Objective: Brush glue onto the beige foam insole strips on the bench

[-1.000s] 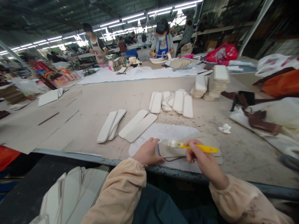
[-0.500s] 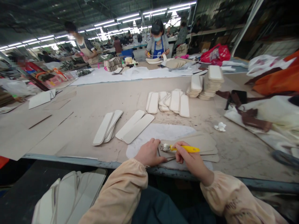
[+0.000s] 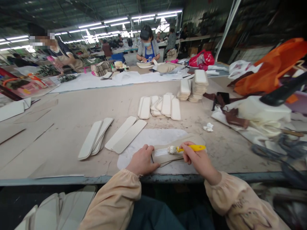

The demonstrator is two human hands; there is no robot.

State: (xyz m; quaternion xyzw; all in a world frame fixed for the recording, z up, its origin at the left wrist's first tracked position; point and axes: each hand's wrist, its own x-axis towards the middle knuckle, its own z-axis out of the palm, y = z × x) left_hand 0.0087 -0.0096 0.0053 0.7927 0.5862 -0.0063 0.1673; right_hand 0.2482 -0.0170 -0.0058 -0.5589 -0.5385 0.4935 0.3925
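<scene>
My right hand (image 3: pixel 198 159) grips a yellow-handled brush (image 3: pixel 189 148) whose white bristles rest on a tan oblong piece (image 3: pixel 189 140) lying at the table's near edge. A white streak trails left of the bristles on that piece. My left hand (image 3: pixel 141 161) lies curled on the piece's left end, pinning it down. Under the piece is a white-stained patch (image 3: pixel 148 139) of the table.
Pale oblong pieces (image 3: pixel 115 134) lie in pairs just beyond my hands, more pieces (image 3: pixel 160 105) further back, and stacks (image 3: pixel 198 83) behind. Cloth and orange bags (image 3: pixel 271 68) crowd the right. More pieces (image 3: pixel 59 210) sit by my lap. People work at the far tables.
The brush moved left to the piece's end, then back right, leaving a white streak. My view has turned right. My left hand stays on the piece.
</scene>
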